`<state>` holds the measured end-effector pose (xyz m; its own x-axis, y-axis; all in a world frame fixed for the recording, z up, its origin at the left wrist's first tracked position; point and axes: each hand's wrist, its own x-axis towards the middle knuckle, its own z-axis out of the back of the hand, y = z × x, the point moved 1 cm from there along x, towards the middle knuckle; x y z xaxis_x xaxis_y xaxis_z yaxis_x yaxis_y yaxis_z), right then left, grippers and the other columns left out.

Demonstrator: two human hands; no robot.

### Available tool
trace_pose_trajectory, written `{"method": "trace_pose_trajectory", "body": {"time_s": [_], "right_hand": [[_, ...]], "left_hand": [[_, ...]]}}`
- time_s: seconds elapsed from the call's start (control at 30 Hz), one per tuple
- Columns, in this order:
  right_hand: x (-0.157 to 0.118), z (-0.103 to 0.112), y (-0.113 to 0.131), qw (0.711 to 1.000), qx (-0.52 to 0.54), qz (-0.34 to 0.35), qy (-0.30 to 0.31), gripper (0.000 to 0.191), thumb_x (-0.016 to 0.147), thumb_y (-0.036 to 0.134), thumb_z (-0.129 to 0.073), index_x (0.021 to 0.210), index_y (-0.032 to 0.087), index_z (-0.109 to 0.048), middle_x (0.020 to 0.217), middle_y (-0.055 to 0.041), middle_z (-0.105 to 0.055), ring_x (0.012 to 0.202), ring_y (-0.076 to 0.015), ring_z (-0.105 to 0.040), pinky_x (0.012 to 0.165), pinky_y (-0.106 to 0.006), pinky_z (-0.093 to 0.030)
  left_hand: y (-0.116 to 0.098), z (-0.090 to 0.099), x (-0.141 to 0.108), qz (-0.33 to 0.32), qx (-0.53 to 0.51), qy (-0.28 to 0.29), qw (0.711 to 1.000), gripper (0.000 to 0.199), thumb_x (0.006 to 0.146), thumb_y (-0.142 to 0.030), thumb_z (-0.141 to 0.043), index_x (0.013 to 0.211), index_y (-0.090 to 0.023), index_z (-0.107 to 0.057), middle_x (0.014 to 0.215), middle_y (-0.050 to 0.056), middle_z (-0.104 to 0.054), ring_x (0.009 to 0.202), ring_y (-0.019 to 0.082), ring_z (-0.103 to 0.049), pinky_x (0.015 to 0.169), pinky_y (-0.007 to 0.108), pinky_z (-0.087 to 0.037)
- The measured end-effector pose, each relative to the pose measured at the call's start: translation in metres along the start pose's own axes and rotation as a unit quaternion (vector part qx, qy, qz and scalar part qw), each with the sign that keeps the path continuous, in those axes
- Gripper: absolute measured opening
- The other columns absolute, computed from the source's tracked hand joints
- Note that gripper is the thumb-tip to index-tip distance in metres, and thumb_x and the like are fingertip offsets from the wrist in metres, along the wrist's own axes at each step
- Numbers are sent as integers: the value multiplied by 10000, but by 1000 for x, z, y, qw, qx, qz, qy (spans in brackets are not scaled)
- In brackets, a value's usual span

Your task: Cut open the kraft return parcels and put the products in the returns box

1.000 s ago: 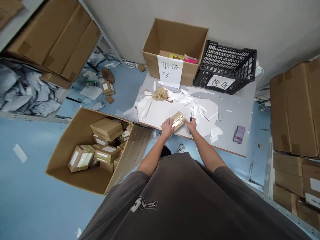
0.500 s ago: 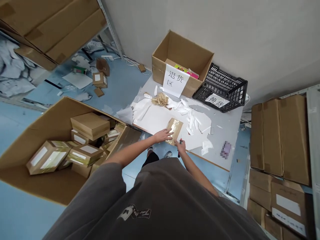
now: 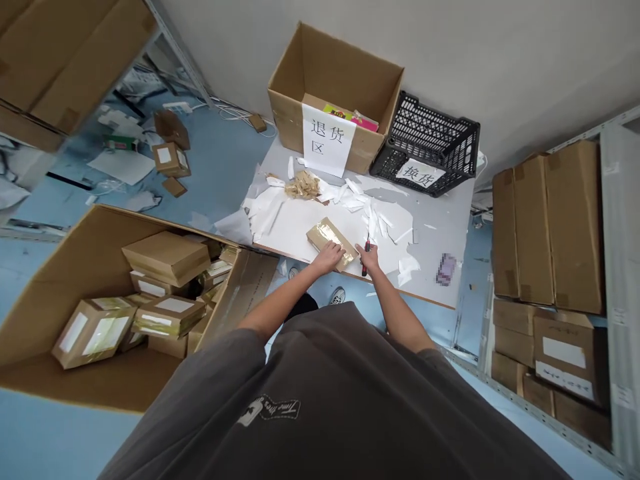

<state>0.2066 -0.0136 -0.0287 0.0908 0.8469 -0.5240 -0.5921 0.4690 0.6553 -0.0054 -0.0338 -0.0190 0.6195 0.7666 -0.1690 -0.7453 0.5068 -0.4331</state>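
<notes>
A small cardboard box [image 3: 320, 233] with shiny tape along its top lies slantwise near the front edge of the table. My left hand [image 3: 330, 257] is closed on its near side, fingers bent over the taped face. Just right of the box, my right hand [image 3: 371, 256] grips a red-and-black utility knife [image 3: 365, 269], its thin tip pointing away from me. The right fingers are close to the box's right end; whether they touch it I cannot tell.
Torn white paper [image 3: 350, 197] and crumpled brown tape [image 3: 303, 185] litter the white table [image 3: 440, 223]. Behind stand a labelled open carton [image 3: 285, 110] and a black plastic crate [image 3: 435, 143]. A large carton [image 3: 65, 267] of parcels is at left; stacked boxes [image 3: 573, 227] at right.
The small box has been turned anticlockwise, its far end now pointing left. My left hand has shifted from lying on top to gripping it. The knife now points up and away. The view has shifted.
</notes>
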Motion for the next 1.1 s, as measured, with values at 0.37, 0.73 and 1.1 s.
{"method": "trace_pose_trajectory", "body": {"time_s": [0.37, 0.73, 1.1], "right_hand": [[-50, 30, -51, 981, 12, 4, 192, 156, 1033, 407, -493, 962, 269, -509, 807, 34, -660, 597, -151, -610, 650, -266, -535], [-30, 46, -33, 956, -235, 104, 141, 317, 1076, 533, -599, 985, 231, -636, 840, -74, -738, 816, -243, -669, 727, -282, -460], [-51, 23, -53, 955, 66, 1, 288, 531, 996, 740, -664, 829, 265, -498, 543, 53, -542, 455, -144, -486, 462, -258, -428]], "left_hand": [[-16, -13, 18, 78, -52, -5, 996, 550, 850, -159, -759, 1397, -140, -705, 1740, 184, -449, 1671, 430, -294, 1297, 606, -371], [-16, -12, 29, 99, -45, 44, 993, 1055, 674, -173, -942, 1615, -17, -491, 1707, 309, -457, 1642, 482, -350, 1284, 548, -405], [-21, -1, 35, 112, -43, 53, 991, 1063, 704, -218, -980, 1622, -36, -475, 1660, 311, -511, 1619, 458, -403, 1260, 505, -434]]}}
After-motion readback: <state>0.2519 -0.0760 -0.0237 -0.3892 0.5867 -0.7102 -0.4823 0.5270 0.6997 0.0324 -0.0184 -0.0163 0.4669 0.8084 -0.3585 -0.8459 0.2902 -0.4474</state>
